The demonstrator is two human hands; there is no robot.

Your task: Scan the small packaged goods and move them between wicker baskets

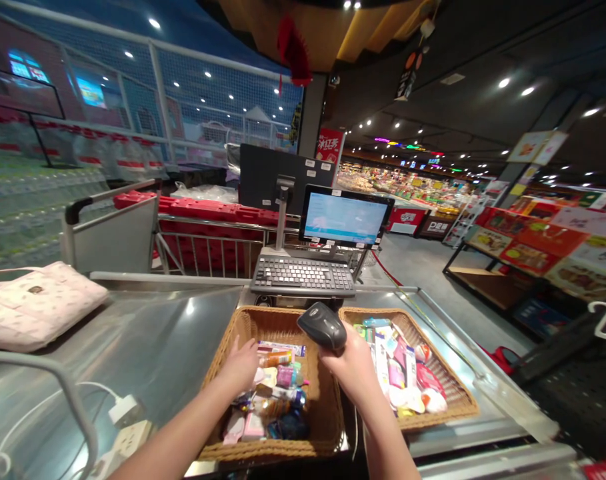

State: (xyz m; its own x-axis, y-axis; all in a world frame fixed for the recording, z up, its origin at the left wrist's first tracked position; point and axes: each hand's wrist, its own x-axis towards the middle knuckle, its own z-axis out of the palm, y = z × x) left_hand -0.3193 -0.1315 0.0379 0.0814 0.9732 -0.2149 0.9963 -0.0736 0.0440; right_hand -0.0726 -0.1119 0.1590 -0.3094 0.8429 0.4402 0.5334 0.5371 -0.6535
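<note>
I had my right hand (355, 363) wrapped tight around the scanner (323, 325), its grip fully closed on the handle, the dark head raised above the gap between the two baskets. My left hand (241, 363) was down in the left basket (327, 407), palm lowered onto the goods (273, 393) there, fingers spread and loosely bent. I could not tell whether that grip had closed on any one packet; it was touching the pile near a small orange bottle and some pink packs.

The right basket (457, 400) sat just beside the left one, touching or nearly so, and held its own heap of packets (403, 373), mostly white, pink and red. Both baskets stood on the steel worktop (173, 340).

Behind the baskets lay a keyboard (303, 275), and above it a lit screen (345, 218) tilted towards me. Far to my left on the worktop rested a pale pink bag (35, 305), well apart from the baskets. A white power strip (127, 437) with its cable lay near my left forearm. Shop shelves (543, 247) stood off to the right.
</note>
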